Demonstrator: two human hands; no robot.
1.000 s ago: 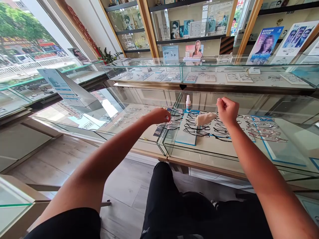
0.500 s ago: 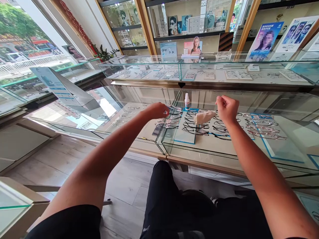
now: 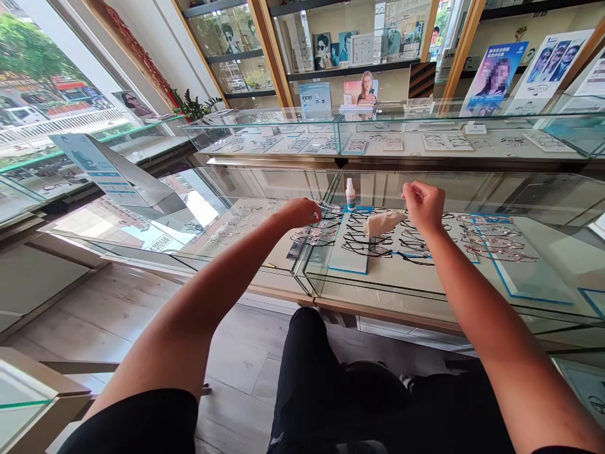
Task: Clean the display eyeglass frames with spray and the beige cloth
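Observation:
My left hand (image 3: 302, 213) is closed, its fingers curled at the left end of a column of eyeglasses (image 3: 327, 233) on the glass counter (image 3: 265, 277). Whatever its fingertips hold, if anything, is hidden. Over on the right, my right hand (image 3: 425, 205) makes a closed fist above more eyeglasses (image 3: 411, 236); its inside is hidden from view. Between the hands a crumpled beige cloth (image 3: 385, 222) lies across several dark-framed glasses (image 3: 366, 243). Behind them stands a small white bottle (image 3: 350, 194), upright.
Pink-framed glasses (image 3: 501, 246) lie in a row at the right. A folded sign (image 3: 113, 173) stands at the left. Beyond the counter is another glass display case (image 3: 283, 135) with glasses in it. My knee (image 3: 307, 328) is close to the counter's front edge.
The view has shifted slightly, so the counter appears a little further left. My left hand is slightly closer to the eyeglasses. The right fist, cloth and bottle keep about the same arrangement.

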